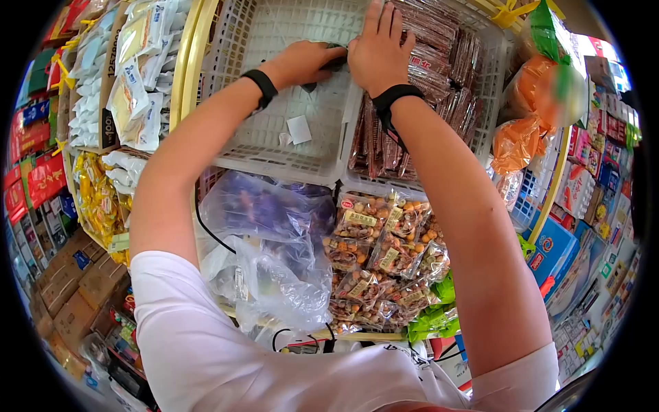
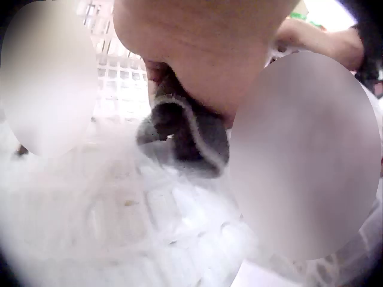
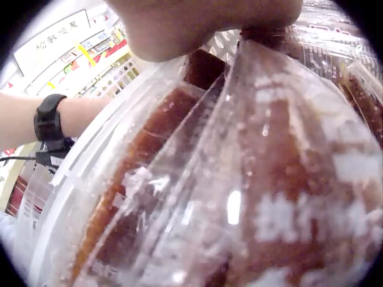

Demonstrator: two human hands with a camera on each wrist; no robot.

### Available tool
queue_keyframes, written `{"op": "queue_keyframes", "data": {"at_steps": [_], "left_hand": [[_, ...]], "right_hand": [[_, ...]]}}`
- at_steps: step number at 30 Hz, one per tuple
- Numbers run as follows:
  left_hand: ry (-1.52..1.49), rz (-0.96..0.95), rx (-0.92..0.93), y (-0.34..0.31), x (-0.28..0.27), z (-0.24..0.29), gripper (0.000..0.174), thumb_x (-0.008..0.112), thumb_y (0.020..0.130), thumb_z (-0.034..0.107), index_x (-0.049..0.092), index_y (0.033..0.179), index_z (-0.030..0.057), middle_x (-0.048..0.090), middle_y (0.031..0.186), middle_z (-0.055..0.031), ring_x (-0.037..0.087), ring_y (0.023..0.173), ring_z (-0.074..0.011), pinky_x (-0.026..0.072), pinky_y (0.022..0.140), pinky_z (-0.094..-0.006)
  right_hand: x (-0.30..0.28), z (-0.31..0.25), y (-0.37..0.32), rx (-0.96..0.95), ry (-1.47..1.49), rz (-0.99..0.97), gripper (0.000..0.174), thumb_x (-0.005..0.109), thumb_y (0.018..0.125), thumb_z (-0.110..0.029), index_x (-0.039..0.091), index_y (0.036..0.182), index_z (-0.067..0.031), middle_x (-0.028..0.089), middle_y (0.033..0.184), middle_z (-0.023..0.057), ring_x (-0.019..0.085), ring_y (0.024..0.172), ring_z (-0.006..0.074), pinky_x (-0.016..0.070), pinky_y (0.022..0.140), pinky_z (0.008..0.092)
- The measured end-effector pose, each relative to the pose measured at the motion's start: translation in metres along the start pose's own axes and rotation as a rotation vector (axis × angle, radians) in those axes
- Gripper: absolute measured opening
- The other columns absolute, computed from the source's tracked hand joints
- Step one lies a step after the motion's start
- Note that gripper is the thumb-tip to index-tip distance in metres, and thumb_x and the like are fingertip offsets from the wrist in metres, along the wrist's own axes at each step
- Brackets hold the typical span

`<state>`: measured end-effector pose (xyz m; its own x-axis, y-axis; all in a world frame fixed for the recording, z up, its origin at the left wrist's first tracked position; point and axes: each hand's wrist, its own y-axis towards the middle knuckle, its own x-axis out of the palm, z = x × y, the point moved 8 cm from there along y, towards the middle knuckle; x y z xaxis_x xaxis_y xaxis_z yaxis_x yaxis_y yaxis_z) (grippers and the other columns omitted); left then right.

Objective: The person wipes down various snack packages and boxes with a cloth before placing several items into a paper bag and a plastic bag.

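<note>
In the head view my left hand [image 1: 301,60] reaches into a white plastic basket [image 1: 264,147] and grips a dark grey cloth [image 1: 309,87]. The left wrist view shows the cloth [image 2: 206,140] bunched under the hand, with a pale edge, close over the basket's slatted floor. My right hand [image 1: 379,58], its fingers stretched forward, rests at the rim between this basket and a neighbouring one. That second basket is filled with clear-wrapped brown snack bars [image 1: 439,69]. In the right wrist view the wrapped bars [image 3: 287,161] stand right below the hand.
A small white paper square [image 1: 298,129] lies in the left basket. Nearer to me are clear plastic bags [image 1: 274,268] and packets of mixed nuts [image 1: 371,240]. White-wrapped packs [image 1: 141,75] stand at left; an orange bag [image 1: 525,137] hangs at right.
</note>
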<state>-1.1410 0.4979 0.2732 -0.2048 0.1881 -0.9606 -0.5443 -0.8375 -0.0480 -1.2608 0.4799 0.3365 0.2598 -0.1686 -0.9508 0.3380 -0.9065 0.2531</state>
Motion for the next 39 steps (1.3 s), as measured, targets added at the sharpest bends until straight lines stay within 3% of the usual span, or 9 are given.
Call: {"op": "queue_keyframes", "data": {"at_steps": [2, 4, 9, 17, 21, 24, 29, 35, 39], "left_hand": [[-0.036, -0.158, 0.185, 0.005, -0.016, 0.001, 0.055, 0.071, 0.08, 0.014, 0.055, 0.133, 0.0136, 0.067, 0.113, -0.0139, 0.065, 0.098, -0.0376, 0.0533, 0.083, -0.0472], [-0.076, 0.095, 0.214, 0.024, -0.052, -0.01, 0.054, 0.071, 0.08, 0.01, 0.056, 0.132, 0.014, 0.068, 0.112, -0.014, 0.065, 0.098, -0.0365, 0.054, 0.083, -0.0459], [-0.011, 0.257, -0.11, 0.075, -0.04, -0.042, 0.031, 0.06, 0.087, 0.018, 0.059, 0.117, 0.0112, 0.067, 0.081, -0.0218, 0.066, 0.082, -0.0435, 0.0528, 0.071, -0.0532], [-0.155, 0.369, -0.006, 0.041, -0.017, 0.0, 0.03, 0.058, 0.089, 0.014, 0.059, 0.119, 0.0122, 0.069, 0.098, -0.0188, 0.067, 0.085, -0.043, 0.0539, 0.073, -0.0511], [-0.069, 0.011, -0.198, -0.006, 0.006, 0.015, 0.049, 0.066, 0.084, 0.015, 0.053, 0.132, 0.0164, 0.068, 0.107, -0.0173, 0.067, 0.093, -0.0393, 0.0544, 0.079, -0.0469], [-0.15, -0.001, -0.022, -0.042, 0.008, 0.033, 0.049, 0.066, 0.085, 0.017, 0.052, 0.131, 0.017, 0.069, 0.098, -0.0178, 0.067, 0.086, -0.0409, 0.0534, 0.074, -0.0509], [-0.088, -0.57, 0.075, -0.062, -0.014, 0.044, 0.054, 0.07, 0.078, 0.015, 0.055, 0.13, 0.0152, 0.069, 0.103, -0.0179, 0.065, 0.092, -0.0406, 0.0524, 0.08, -0.0489], [0.069, 0.249, -0.307, -0.012, -0.078, -0.06, 0.054, 0.064, 0.089, 0.017, 0.047, 0.14, 0.0225, 0.068, 0.103, -0.02, 0.065, 0.093, -0.04, 0.0532, 0.079, -0.0496], [0.249, 0.149, -0.534, -0.009, -0.03, -0.098, 0.054, 0.06, 0.092, 0.018, 0.043, 0.143, 0.0236, 0.067, 0.1, -0.0211, 0.065, 0.091, -0.0422, 0.0532, 0.078, -0.0508]], "right_hand": [[0.005, 0.003, 0.001, 0.015, 0.031, -0.026, 0.074, 0.054, 0.089, -0.027, 0.027, 0.15, 0.0046, 0.028, 0.157, 0.026, 0.024, 0.147, 0.0391, 0.0217, 0.114, 0.0593], [-0.002, 0.003, 0.001, 0.02, 0.041, -0.069, 0.076, 0.054, 0.089, -0.026, 0.025, 0.151, 0.0047, 0.027, 0.157, 0.026, 0.023, 0.147, 0.0395, 0.0215, 0.115, 0.0594], [0.003, 0.003, 0.002, 0.015, 0.021, -0.117, 0.081, 0.055, 0.089, -0.026, 0.018, 0.153, 0.0052, 0.025, 0.158, 0.0261, 0.022, 0.147, 0.04, 0.0203, 0.115, 0.0596], [0.009, 0.007, 0.006, -0.035, 0.037, -0.185, 0.079, 0.052, 0.092, -0.028, 0.016, 0.153, 0.0067, 0.018, 0.159, 0.0276, 0.015, 0.149, 0.042, 0.0178, 0.115, 0.0614], [0.012, 0.011, 0.006, -0.025, 0.066, -0.261, 0.079, 0.052, 0.093, -0.029, 0.017, 0.152, 0.008, 0.017, 0.159, 0.03, 0.014, 0.149, 0.0437, 0.0161, 0.116, 0.0614], [0.017, 0.01, 0.004, -0.047, 0.036, -0.212, 0.079, 0.051, 0.093, -0.03, 0.016, 0.153, 0.0083, 0.015, 0.16, 0.0295, 0.014, 0.149, 0.0435, 0.0153, 0.116, 0.0614], [0.019, 0.011, 0.006, -0.041, 0.042, -0.239, 0.08, 0.051, 0.094, -0.032, 0.015, 0.153, 0.0083, 0.015, 0.161, 0.0285, 0.015, 0.149, 0.0418, 0.0153, 0.118, 0.0589], [0.006, 0.008, 0.006, -0.054, 0.095, 0.006, 0.076, 0.053, 0.092, -0.029, 0.021, 0.154, 0.0006, 0.027, 0.158, 0.0249, 0.021, 0.148, 0.0386, 0.019, 0.115, 0.0607], [0.007, 0.009, 0.01, -0.038, 0.093, -0.016, 0.076, 0.053, 0.092, -0.028, 0.02, 0.153, 0.0022, 0.026, 0.158, 0.0248, 0.02, 0.148, 0.0391, 0.0176, 0.116, 0.0603]]}}
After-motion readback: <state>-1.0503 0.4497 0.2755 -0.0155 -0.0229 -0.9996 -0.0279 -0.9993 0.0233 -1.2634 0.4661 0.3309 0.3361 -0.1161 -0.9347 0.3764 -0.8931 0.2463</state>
